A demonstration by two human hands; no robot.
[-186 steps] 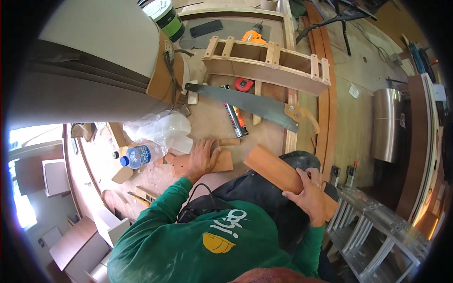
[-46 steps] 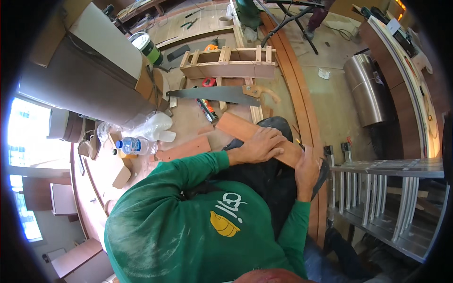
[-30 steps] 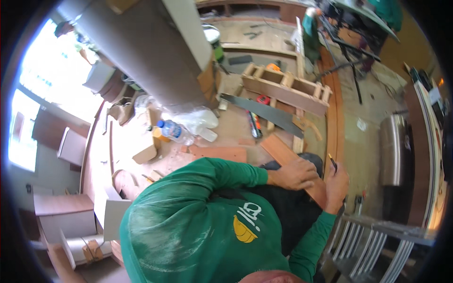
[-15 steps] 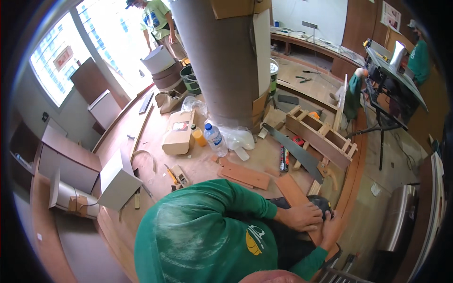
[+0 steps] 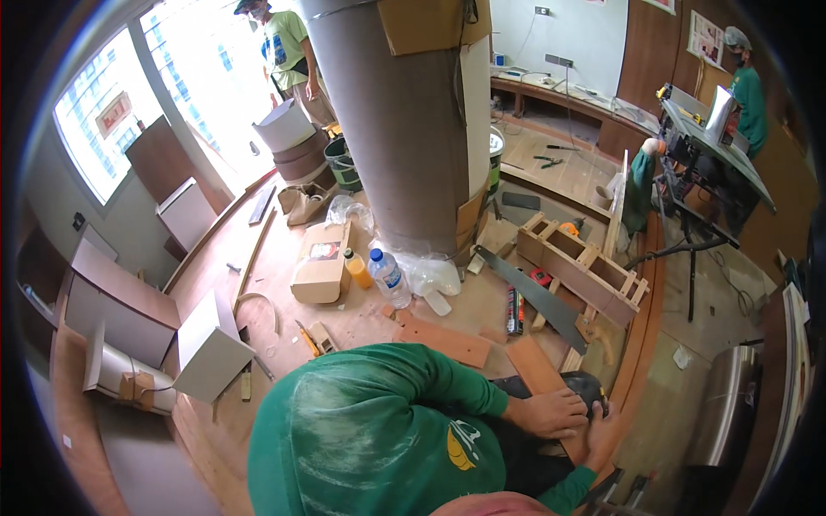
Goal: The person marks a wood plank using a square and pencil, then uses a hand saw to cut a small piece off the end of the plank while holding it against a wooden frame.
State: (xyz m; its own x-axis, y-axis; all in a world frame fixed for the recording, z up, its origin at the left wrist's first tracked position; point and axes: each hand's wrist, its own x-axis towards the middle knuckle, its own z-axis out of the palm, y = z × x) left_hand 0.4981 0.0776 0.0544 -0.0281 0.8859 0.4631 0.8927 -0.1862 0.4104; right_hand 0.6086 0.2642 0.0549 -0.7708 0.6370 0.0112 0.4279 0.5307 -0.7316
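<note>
- Here the person, in a green long-sleeved shirt (image 5: 379,430), crouches over a reddish-brown wooden board (image 5: 538,370) that lies flat on the floor (image 5: 361,318).
- The left hand (image 5: 551,411) presses down flat on the near end of the board, fingers curled over it, seemingly to keep it from shifting.
- The right hand (image 5: 600,427) sits just beside the left, wrapped round a dark rounded object (image 5: 589,387) at the board's edge; whether that is a tool cannot be told, since the hand covers much of it.
- A second, shorter board (image 5: 443,338) lies on the floor near the first, apart from both hands.
- A long hand saw (image 5: 538,297) lies flat beyond the boards, beside a dark caulk tube (image 5: 514,311), both within arm's reach of where the person works.
- A wooden ladder-like frame (image 5: 585,268) of open compartments rests on its side past the saw; the compartments look empty, though an orange item (image 5: 568,229) shows just behind it.
- A clear plastic water bottle (image 5: 389,277) with a blue cap stands at the foot of a wide round column (image 5: 404,129), next to a small bottle of orange liquid (image 5: 357,268) and a crumpled clear plastic bag (image 5: 430,275).
- A cardboard box (image 5: 323,260) lies closed beside those bottles; its contents are hidden.
- A green bucket (image 5: 344,163) stands farther off by the window, contents not visible.
- Two other people stand well apart, one by the window (image 5: 288,52), one by a table saw (image 5: 710,163).
</note>
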